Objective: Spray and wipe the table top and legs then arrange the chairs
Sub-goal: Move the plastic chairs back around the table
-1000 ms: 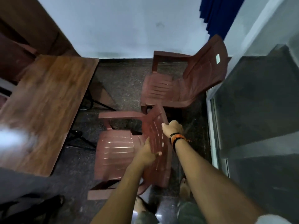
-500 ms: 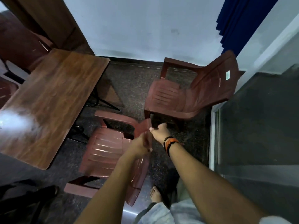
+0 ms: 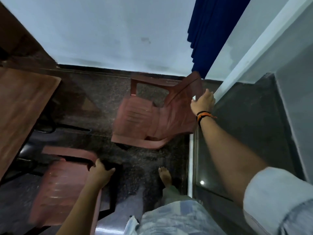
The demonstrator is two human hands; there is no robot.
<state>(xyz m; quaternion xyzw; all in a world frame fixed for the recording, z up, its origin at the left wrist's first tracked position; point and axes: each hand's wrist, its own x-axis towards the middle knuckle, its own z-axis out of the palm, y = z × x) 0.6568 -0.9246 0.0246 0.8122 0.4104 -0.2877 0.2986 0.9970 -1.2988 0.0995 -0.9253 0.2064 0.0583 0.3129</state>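
Two reddish-brown plastic armchairs stand on the dark speckled floor. The near chair (image 3: 64, 184) is at the lower left beside the wooden table (image 3: 20, 106), and my left hand (image 3: 101, 174) grips the top of its backrest. The far chair (image 3: 135, 119) stands near the back wall. My right hand (image 3: 203, 102), with a black and orange wristband, is stretched out to the upper right edge of its backrest, fingers curled on it. The table's black metal legs (image 3: 55, 129) show under its right edge.
A glass-panelled frame (image 3: 245, 133) runs along the right, close behind the far chair. A blue curtain (image 3: 211, 31) hangs at the top right against the pale wall (image 3: 110, 31). My bare foot (image 3: 165, 175) stands on the floor between the chairs.
My right hand left the near chair's backrest and reached to the far chair's backrest. My left hand stays on the near chair, which now sits closer to the table. The view has swung right.
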